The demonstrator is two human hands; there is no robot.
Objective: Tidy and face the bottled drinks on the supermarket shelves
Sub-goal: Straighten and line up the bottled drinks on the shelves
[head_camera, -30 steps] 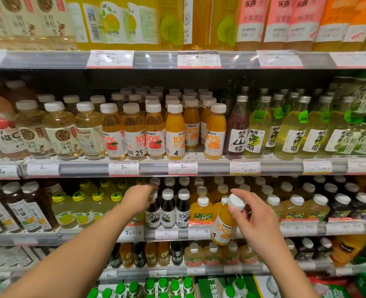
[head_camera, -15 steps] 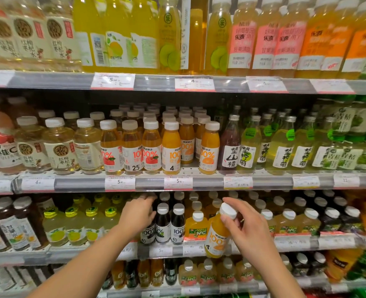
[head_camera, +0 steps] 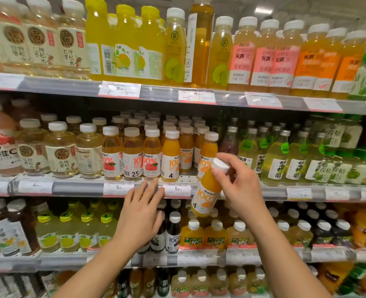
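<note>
Gripping a small orange juice bottle [head_camera: 207, 191] by its white cap [head_camera: 220, 166], the right hand [head_camera: 240, 188] holds it tilted in the air – just before the middle shelf edge [head_camera: 78, 188]. The left hand [head_camera: 141, 211] has its fingers spread and loose, holding nothing, fingertips near a price tag [head_camera: 118, 188].

orange juice bottle [head_camera: 206, 191], white cap, tilted, held aloft
</note>
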